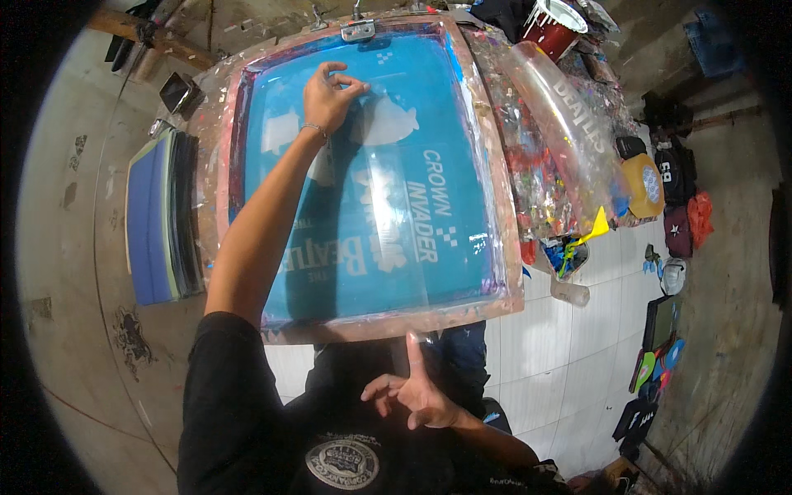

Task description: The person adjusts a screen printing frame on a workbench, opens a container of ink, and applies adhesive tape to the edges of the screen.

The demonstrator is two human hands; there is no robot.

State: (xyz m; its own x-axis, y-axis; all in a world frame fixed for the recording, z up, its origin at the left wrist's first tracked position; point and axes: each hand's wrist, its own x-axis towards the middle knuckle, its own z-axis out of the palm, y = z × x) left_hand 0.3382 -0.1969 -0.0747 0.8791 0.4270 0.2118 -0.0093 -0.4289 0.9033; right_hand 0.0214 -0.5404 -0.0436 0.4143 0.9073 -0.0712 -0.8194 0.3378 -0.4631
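A large screen-printing frame (pixel 518 272) with blue mesh (pixel 462 99) lies in front of me, bearing pale lettering and shapes. My left arm reaches across it, and my left hand (pixel 327 101) is over the mesh's far part. Thumb and a bent finger come together there; whatever they pinch, if anything, is too small to make out. A cord circles that wrist. Below the near edge of the frame, my right hand (pixel 417 396) is raised with the index finger stretched up and the others loosely bent, holding nothing. A metal hinge clamp (pixel 358 31) grips the frame's far edge.
Stacked blue and dark boards (pixel 153 219) stand left of the frame. Rightward, a curled clear film (pixel 561 107) rests on a paint-spattered table (pixel 528 173), with a paint bucket (pixel 554 29) beyond. A container with a yellow spatula (pixel 592 229) sits at the table's near right corner.
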